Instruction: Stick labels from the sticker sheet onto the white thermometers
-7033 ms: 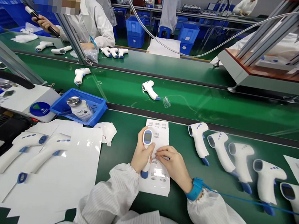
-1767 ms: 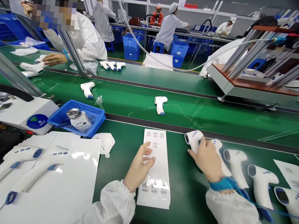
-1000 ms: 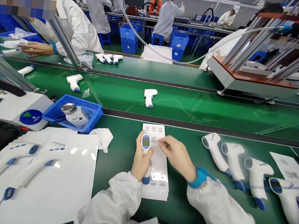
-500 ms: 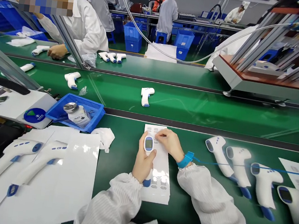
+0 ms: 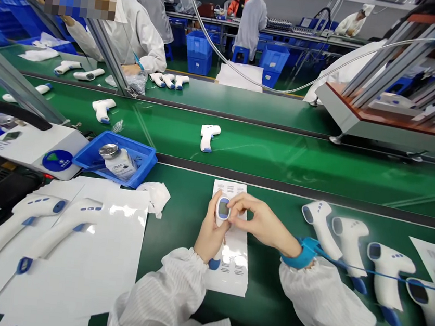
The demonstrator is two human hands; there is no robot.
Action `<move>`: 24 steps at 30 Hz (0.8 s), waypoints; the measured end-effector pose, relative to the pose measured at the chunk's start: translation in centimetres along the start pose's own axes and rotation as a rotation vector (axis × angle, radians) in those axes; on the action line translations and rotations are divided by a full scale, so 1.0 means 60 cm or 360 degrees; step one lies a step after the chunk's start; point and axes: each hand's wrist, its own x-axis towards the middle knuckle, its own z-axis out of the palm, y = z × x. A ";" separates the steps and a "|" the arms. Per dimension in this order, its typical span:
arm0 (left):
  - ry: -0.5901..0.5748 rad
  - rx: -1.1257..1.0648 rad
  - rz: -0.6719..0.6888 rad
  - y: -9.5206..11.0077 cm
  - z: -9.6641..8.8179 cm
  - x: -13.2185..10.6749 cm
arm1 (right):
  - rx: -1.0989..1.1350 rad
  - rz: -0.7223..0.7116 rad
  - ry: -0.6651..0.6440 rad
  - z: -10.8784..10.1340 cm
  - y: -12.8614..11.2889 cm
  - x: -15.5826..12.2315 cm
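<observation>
left hand (image 5: 209, 235): at 6 o'clock, fingers together and clamped around the thermometer's handle.

thermometer: white plastic infrared thermometer with a blue-framed display (image 5: 222, 209), held upright in the left hand, above the sheet, display up.

right hand (image 5: 261, 224): at 3 o'clock from the thermometer, fingers together, fingertips (image 5: 236, 203) against its right side; whether they grip it, i cannot tell. a blue wrist strap (image 5: 301, 253) circles the wrist.

under the hands: long white printed label sheet (image 5: 234, 277) on a green work belt (image 5: 174, 263).

3 o'clock: row of four white plastic thermometers (image 5: 349, 248) lying on the belt.

9 o'clock: two white thermometers (image 5: 21, 227) on a glossy white sheet (image 5: 109, 287).

10 o'clock: blue plastic tray (image 5: 147, 163) holding a silver-capped bottle (image 5: 117, 162); crumpled white cloth (image 5: 157, 198) just beside it.
</observation>
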 end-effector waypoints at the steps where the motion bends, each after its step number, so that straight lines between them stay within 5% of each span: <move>1: 0.0004 0.0016 0.0023 0.000 0.001 0.001 | -0.0059 -0.0051 0.0126 0.004 -0.001 0.007; 4: 0.0020 0.0050 0.0101 0.001 0.003 0.003 | -0.0081 -0.0088 0.0281 0.012 0.001 0.026; 24: 0.0004 0.0026 -0.0156 0.022 0.009 -0.003 | -0.0156 -0.0056 0.0044 -0.011 -0.008 0.060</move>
